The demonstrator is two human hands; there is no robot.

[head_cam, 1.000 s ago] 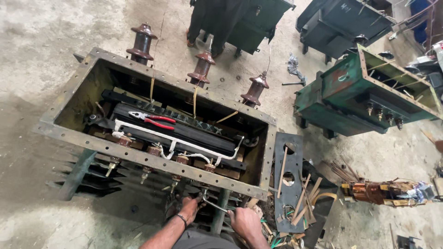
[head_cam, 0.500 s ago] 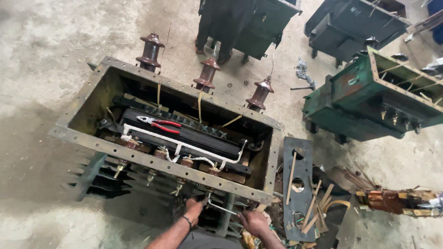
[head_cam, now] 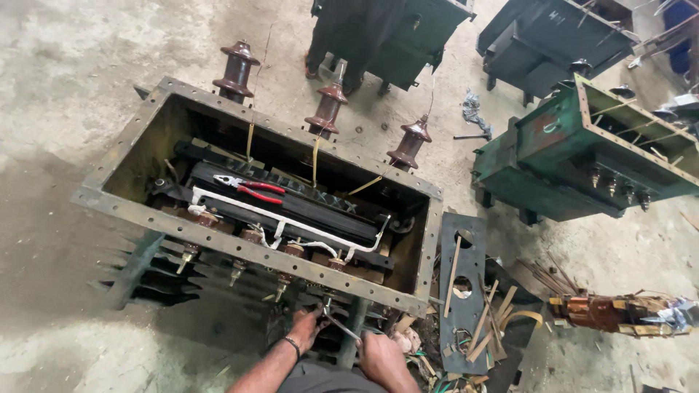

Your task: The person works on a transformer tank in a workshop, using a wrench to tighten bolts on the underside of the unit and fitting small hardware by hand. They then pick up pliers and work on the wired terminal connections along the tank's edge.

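Note:
An open rusty transformer tank (head_cam: 240,247) stands on the floor with three brown insulators (head_cam: 326,109) along its far side. Inside lie a dark core and red-handled pliers (head_cam: 251,189). My left hand (head_cam: 304,327) reaches to a small terminal on the tank's near wall, below the rim. My right hand (head_cam: 378,356) grips a metal wrench (head_cam: 342,329) that points at the same terminal. Both hands are at the frame's bottom edge, close together.
A grey plate with round holes (head_cam: 462,291) lies right of the tank among wooden strips. A green tank (head_cam: 582,153) sits at right, two dark tanks at the top. A copper winding piece (head_cam: 604,313) lies at lower right. The floor is bare concrete.
The view has shifted, so the tank sits lower and farther right in the frame. My hands stay at the terminal on the near wall, with the wrench now more visible.

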